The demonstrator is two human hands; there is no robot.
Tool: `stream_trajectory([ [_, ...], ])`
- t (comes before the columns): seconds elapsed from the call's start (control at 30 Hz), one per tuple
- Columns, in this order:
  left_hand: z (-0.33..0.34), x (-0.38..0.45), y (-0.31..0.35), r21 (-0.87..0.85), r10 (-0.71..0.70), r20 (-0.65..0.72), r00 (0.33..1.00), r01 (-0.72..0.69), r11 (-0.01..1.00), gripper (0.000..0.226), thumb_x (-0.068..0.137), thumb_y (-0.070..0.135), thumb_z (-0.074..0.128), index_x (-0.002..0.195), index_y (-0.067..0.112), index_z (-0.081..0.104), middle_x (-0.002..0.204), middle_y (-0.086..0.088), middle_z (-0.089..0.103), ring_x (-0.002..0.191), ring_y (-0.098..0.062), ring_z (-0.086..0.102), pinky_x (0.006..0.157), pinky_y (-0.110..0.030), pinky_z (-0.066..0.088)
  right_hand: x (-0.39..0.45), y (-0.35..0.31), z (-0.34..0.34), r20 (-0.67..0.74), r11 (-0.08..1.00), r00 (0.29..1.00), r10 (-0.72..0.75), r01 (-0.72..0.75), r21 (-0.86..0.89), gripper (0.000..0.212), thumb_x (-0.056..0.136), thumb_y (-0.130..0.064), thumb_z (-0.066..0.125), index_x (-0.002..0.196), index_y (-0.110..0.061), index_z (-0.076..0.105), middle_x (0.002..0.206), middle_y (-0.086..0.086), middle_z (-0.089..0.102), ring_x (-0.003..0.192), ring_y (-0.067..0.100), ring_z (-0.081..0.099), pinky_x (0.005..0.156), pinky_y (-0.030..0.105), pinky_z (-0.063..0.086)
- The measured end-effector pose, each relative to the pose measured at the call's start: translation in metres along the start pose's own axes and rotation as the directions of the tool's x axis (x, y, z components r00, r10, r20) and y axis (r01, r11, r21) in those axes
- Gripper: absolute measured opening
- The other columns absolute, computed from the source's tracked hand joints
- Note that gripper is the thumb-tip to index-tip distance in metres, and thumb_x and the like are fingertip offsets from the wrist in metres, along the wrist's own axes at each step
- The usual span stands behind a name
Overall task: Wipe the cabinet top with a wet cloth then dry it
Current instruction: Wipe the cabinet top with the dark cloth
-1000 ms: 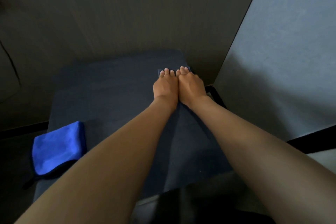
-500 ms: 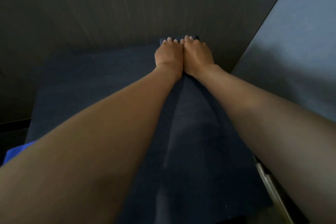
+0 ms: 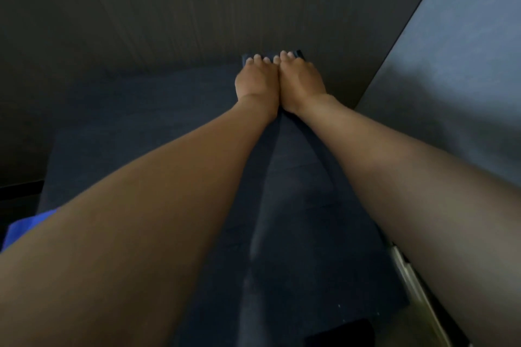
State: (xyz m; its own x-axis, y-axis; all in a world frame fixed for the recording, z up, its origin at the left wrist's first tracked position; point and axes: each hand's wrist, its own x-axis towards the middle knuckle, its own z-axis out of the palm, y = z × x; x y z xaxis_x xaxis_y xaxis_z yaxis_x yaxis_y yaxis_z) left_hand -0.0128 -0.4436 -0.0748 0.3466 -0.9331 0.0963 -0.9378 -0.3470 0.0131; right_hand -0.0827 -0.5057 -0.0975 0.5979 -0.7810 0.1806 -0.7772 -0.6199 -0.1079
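My left hand (image 3: 258,80) and my right hand (image 3: 301,80) lie side by side, palms down, pressing a dark cloth (image 3: 299,53) flat on the dark blue cabinet top (image 3: 146,110). Only the cloth's far edge shows beyond my fingertips, right against the back wall. A wet streak (image 3: 262,228) runs down the cabinet top between my forearms. A bright blue cloth (image 3: 26,227) peeks out at the near left edge, mostly hidden behind my left forearm.
A dark ribbed wall (image 3: 197,8) rises directly behind the cabinet. A grey wall (image 3: 456,70) closes off the right side. A metal rail (image 3: 414,284) runs along the cabinet's right edge. Dark floor (image 3: 17,191) lies to the left.
Both hands have pushed the dark cloth away from me, from the middle of the top to the back wall. The view has shifted forward, so the blue cloth is nearly hidden.
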Motion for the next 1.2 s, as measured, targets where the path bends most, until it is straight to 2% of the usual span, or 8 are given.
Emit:
stream_trajectory([
  [0.17, -0.007, -0.034, 0.007, -0.023, 0.027, 0.006, 1.0, -0.027, 0.999, 0.057, 0.099, 0.012, 0.051, 0.149, 0.006, 0.025, 0.153, -0.012, 0.03, 0.142, -0.024, 0.03, 0.107, -0.032, 0.038, -0.03, -0.001, -0.002, 0.055, 1.0, 0.998, 0.015, -0.016, 0.025, 0.043, 0.102, -0.022, 0.042, 0.143, -0.008, 0.041, 0.153, 0.013, 0.035, 0.139, 0.027, 0.038, 0.106, 0.04, 0.038],
  [0.3, -0.015, -0.065, 0.015, -0.028, 0.047, 0.014, 0.999, -0.047, 0.998, 0.065, 0.099, 0.013, 0.052, 0.152, 0.005, 0.015, 0.157, -0.011, 0.022, 0.146, -0.023, 0.022, 0.113, -0.03, 0.029, -0.057, 0.001, -0.003, 0.074, 1.0, 0.997, 0.016, -0.018, 0.023, 0.048, 0.102, -0.024, 0.042, 0.147, -0.009, 0.036, 0.155, 0.011, 0.032, 0.142, 0.026, 0.033, 0.108, 0.04, 0.038],
  [0.5, -0.021, -0.103, 0.025, -0.059, 0.071, 0.03, 0.997, -0.069, 0.996, 0.063, 0.1, 0.012, 0.048, 0.152, 0.004, 0.013, 0.158, -0.012, 0.02, 0.148, -0.023, 0.017, 0.115, -0.029, 0.024, -0.096, 0.0, -0.002, 0.06, 0.998, 0.997, 0.044, -0.047, 0.046, 0.044, 0.101, -0.025, 0.045, 0.143, -0.009, 0.042, 0.151, 0.011, 0.039, 0.138, 0.026, 0.04, 0.105, 0.039, 0.043],
  [0.67, -0.023, -0.127, 0.029, -0.124, 0.047, 0.06, 0.997, -0.039, 0.992, 0.064, 0.1, 0.011, 0.048, 0.153, 0.005, 0.012, 0.159, -0.011, 0.016, 0.148, -0.021, 0.015, 0.116, -0.028, 0.025, -0.122, -0.006, -0.009, 0.072, 0.996, 0.996, 0.055, -0.059, 0.06, 0.044, 0.102, -0.022, 0.043, 0.144, -0.008, 0.041, 0.152, 0.012, 0.037, 0.14, 0.026, 0.037, 0.108, 0.037, 0.042],
  [0.93, -0.028, -0.158, 0.036, -0.099, 0.075, 0.046, 0.996, -0.07, 0.993, 0.062, 0.102, 0.01, 0.043, 0.153, 0.004, 0.008, 0.159, -0.012, 0.015, 0.149, -0.023, 0.012, 0.12, -0.029, 0.016, -0.156, -0.012, -0.022, 0.091, 0.993, 0.994, 0.06, -0.068, 0.095, 0.048, 0.101, -0.021, 0.047, 0.147, -0.009, 0.037, 0.156, 0.012, 0.032, 0.144, 0.024, 0.032, 0.111, 0.038, 0.04],
  [1.1, -0.025, -0.181, 0.04, -0.083, 0.095, 0.061, 0.994, -0.09, 0.993, 0.064, 0.101, 0.01, 0.044, 0.153, 0.005, 0.006, 0.159, -0.013, 0.014, 0.149, -0.024, 0.011, 0.121, -0.03, 0.013, -0.185, -0.018, -0.033, 0.097, 0.993, 0.994, 0.044, -0.054, 0.103, 0.051, 0.103, -0.02, 0.044, 0.15, -0.007, 0.032, 0.158, 0.013, 0.028, 0.147, 0.025, 0.026, 0.117, 0.034, 0.028],
  [1.2, -0.021, -0.201, 0.041, -0.107, 0.06, 0.101, 0.993, -0.049, 0.993, 0.071, 0.099, 0.011, 0.05, 0.154, 0.006, 0.007, 0.16, -0.013, 0.011, 0.149, -0.023, 0.009, 0.118, -0.028, 0.02, -0.208, -0.024, -0.042, 0.081, 0.992, 0.995, 0.058, -0.066, 0.103, 0.052, 0.102, -0.02, 0.046, 0.151, -0.007, 0.031, 0.158, 0.013, 0.027, 0.147, 0.025, 0.026, 0.116, 0.033, 0.028],
])
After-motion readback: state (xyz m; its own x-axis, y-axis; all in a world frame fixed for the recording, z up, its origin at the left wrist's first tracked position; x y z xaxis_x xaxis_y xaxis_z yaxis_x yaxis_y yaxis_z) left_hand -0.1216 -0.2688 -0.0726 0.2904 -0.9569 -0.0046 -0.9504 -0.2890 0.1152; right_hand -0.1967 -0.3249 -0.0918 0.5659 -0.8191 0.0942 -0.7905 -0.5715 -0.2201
